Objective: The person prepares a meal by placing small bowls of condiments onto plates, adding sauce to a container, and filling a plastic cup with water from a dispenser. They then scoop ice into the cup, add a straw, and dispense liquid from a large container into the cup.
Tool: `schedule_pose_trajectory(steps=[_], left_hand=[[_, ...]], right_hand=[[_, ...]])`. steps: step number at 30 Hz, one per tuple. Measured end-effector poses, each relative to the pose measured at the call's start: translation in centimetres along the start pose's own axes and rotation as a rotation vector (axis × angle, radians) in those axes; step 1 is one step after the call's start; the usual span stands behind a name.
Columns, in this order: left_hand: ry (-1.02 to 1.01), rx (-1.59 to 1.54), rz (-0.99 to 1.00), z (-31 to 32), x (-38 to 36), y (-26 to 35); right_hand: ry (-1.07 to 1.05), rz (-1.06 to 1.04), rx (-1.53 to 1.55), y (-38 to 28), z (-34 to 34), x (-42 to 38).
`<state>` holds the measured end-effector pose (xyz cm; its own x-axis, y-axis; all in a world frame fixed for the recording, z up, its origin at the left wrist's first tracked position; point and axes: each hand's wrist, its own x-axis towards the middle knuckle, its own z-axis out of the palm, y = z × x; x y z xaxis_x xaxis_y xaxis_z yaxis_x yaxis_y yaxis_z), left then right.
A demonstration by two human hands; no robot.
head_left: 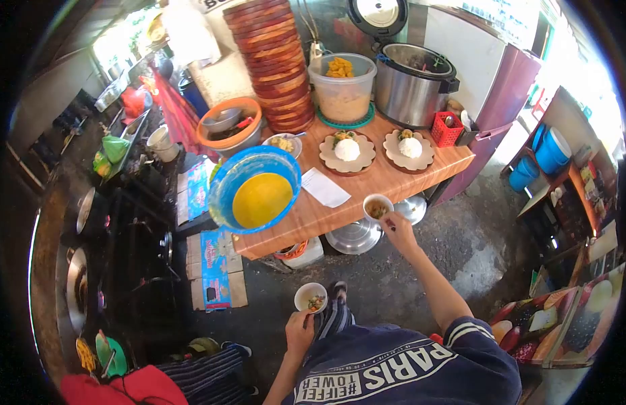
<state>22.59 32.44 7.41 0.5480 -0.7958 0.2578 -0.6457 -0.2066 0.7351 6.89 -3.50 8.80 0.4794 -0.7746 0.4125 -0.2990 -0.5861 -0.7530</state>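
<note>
My left hand [299, 333] is closed on the rim of a small white bowl [301, 295], held low over the floor near my leg. Chopped food in green and orange bits lies at its bottom. Stretched forward, my right hand [398, 233] grips a second small white bowl [369, 202] at the table's front edge, with brownish, soupy food inside. Beyond that bowl, two scalloped plates [331, 160] [390, 144] each carry a mound of white rice [347, 149] and some greens. A white sheet of paper [326, 188] lies on the table to the left.
On the wooden table [454, 164] stand a blue basin [225, 177] of yellow batter, stacked brown woven plate holders [272, 67], a clear tub [341, 91] and a large rice cooker [411, 91]. Metal lids [354, 236] sit beneath. A person in red [134, 388] is at lower left, near a stove [147, 256].
</note>
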Motion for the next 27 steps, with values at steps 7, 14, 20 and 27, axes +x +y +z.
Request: schedule_pose_trajectory(steps=[7, 14, 20, 27], left_hand=[[-0.046, -0.091, 0.104, 5.6, 14.1, -1.2], [-0.203, -0.145, 0.196, 11.2, 27.2, 1.1], [-0.21, -0.133, 0.138, 14.1, 31.9, 2.8], [-0.111, -0.011, 0.198, 20.5, 36.1, 7.1]], right_hand=[[-0.062, 0.045, 0.017, 10.3, 2.6, 17.6], [-0.179, 0.023, -0.099, 20.8, 5.9, 29.2], [-0.271, -0.061, -0.07, 23.3, 5.8, 31.3], [-0.302, -0.099, -0.091, 15.6, 1.0, 26.4]])
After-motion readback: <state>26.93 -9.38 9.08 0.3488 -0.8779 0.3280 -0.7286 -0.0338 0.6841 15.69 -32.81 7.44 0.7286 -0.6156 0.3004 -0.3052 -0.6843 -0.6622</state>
